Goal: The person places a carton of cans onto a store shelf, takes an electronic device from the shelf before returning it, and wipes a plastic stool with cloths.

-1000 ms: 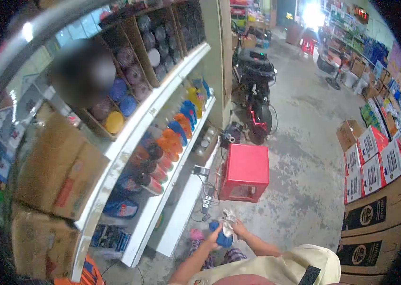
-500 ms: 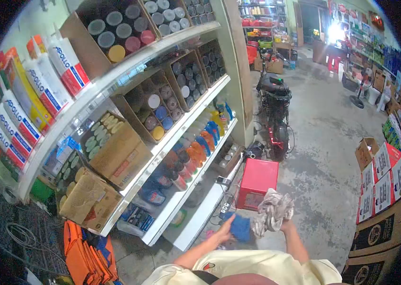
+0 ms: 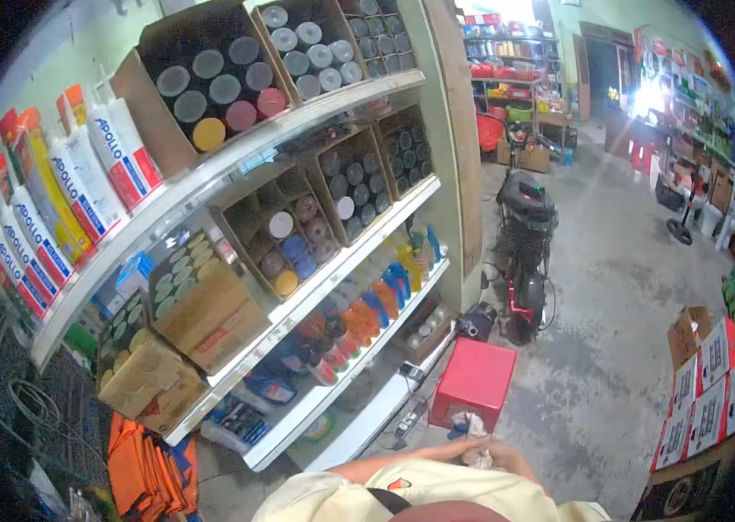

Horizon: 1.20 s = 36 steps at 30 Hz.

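Low in front of my body, my left hand (image 3: 465, 446) and my right hand (image 3: 500, 454) are close together, with fingers closed. A crumpled pale cloth (image 3: 471, 424) shows at and just beyond them, and a small bit of it lies between the hands. Some dark blue cloth (image 3: 457, 431) peeks out beside the pale one. The hands are partly hidden by my shirt. Just past the cloths stands a red plastic stool (image 3: 474, 376). Which hand holds which cloth is hard to make out.
Shelves (image 3: 359, 248) with boxed cans, bottles and silicone tubes (image 3: 116, 148) fill the left side. Orange folded items (image 3: 146, 470) lie below. A motorbike (image 3: 525, 252) stands past the stool. Red-and-white boxes (image 3: 708, 399) are stacked at right.
The hands, apart half a second ago with a blue cloth and a spread pale cloth, have come together near my body. The pale cloth is more bunched. The camera view has tilted up.
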Motion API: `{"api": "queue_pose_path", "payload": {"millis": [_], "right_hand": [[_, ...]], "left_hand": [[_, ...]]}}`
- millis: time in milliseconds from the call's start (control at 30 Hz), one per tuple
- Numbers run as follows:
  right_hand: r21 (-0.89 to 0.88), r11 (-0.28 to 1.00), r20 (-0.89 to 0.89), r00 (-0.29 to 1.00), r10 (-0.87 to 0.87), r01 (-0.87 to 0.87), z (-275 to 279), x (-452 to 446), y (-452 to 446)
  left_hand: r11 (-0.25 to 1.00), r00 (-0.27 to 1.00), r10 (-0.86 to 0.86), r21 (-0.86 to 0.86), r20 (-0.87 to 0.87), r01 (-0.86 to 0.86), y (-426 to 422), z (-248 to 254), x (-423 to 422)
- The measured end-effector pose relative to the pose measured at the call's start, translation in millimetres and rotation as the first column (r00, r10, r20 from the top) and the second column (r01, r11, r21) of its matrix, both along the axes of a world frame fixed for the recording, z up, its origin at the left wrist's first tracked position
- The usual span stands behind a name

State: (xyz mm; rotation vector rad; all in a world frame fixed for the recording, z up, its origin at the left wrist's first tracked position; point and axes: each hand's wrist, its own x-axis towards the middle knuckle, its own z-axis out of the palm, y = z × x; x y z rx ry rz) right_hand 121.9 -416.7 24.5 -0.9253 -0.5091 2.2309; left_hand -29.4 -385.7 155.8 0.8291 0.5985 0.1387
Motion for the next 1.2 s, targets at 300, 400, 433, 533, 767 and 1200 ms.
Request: {"api": "queue_pose_path", "payload": {"millis": [300, 400, 433, 533, 767, 1200], "right_hand": [[0.233, 0.972, 0.308, 0.946, -0.104, 0.031, 121.6, 99.3, 110.9], [0.311, 0.926, 0.304, 0.900, -0.313, 0.217, 96.1, 103.7, 129.5], [0.242, 0.926, 0.270, 0.896, -0.352, 0.290, 121.1, 95.6, 128.7], [0.156, 0.959, 0.178, 0.948, -0.264, 0.237, 124.4, 96.8, 143.3], [0.214, 0.977, 0.270, 0.961, -0.057, -0.002, 110.3, 149.2, 206.1], [0.402, 0.685, 0.481, 0.777, 0.407, -0.607, 82.4, 163.5, 356.4]], "left_hand": [[0.981, 1.000, 0.012, 0.194, -0.020, -0.007, 96.6, 83.5, 60.3], [0.883, 0.991, 0.130, 0.458, -0.023, -0.105, 119.1, 17.0, 79.5], [0.897, 0.993, 0.111, 0.433, -0.030, -0.087, 121.9, 32.5, 76.8], [0.865, 0.997, 0.067, 0.496, 0.043, -0.079, 143.3, 18.6, 61.1], [0.836, 0.783, 0.530, 0.355, -0.326, -0.418, 151.5, 5.9, 16.3], [0.811, 0.719, 0.584, 0.224, -0.377, -0.540, 140.9, -6.2, 149.9]]}}
